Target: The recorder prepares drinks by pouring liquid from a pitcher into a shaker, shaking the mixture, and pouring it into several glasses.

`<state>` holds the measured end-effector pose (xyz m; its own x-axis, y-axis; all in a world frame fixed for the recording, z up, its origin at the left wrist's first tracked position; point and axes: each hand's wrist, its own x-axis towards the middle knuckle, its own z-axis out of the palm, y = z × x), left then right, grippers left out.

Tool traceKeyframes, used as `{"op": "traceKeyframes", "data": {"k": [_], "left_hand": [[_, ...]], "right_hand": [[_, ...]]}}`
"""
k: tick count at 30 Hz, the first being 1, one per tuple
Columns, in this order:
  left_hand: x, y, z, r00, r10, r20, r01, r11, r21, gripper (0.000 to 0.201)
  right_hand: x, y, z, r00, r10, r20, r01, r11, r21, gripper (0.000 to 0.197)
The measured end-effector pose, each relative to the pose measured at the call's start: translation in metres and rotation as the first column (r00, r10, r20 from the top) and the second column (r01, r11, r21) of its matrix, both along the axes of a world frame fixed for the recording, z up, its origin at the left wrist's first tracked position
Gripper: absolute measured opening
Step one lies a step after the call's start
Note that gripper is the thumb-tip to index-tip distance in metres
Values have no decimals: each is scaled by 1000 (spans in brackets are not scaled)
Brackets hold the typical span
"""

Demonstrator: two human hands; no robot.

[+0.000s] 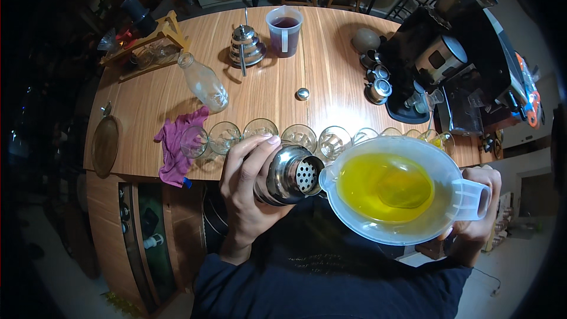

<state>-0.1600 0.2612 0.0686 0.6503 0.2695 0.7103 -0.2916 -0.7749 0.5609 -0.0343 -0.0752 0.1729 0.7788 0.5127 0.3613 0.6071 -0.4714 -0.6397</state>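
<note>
My left hand (pixel 241 186) is wrapped round a steel cocktail shaker (pixel 276 178), which tilts to the right. Holes show in its strainer top, and no cap covers them. A small round steel cap (pixel 302 94) lies on the table beyond. By its handle, my right hand (pixel 490 184) grips a translucent plastic jug (pixel 447 198) containing yellow-green liquid. The jug's spout is close beside the strainer top; whether they touch I cannot tell. Several clear glasses (pixel 300 136) stand in a row along the table's near edge, partly hidden by the shaker and jug.
A purple cloth (pixel 177 145) hangs over the near edge. Behind it stand a glass bottle (pixel 204 85), a steel gooseneck kettle (pixel 247 49) and a jug of dark liquid (pixel 284 38). A coffee machine (pixel 466 59) with small metal pots (pixel 380 90) occupies the right side.
</note>
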Motion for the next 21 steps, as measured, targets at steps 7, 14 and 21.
{"op": "traceKeyframes", "data": {"k": [7,14,21], "left_hand": [[-2,10,-6,1000,-26,-10,26,999,-20,88],[-8,13,1,998,-63,-24,61,995,-81,75],[-7,13,-5,995,-98,2,98,990,-97,73]], "right_hand": [[-2,5,3,993,103,59,-99,993,-56,90],[-14,18,10,995,96,20,-96,995,-9,88],[-25,17,19,992,98,-81,-87,987,133,88]]}}
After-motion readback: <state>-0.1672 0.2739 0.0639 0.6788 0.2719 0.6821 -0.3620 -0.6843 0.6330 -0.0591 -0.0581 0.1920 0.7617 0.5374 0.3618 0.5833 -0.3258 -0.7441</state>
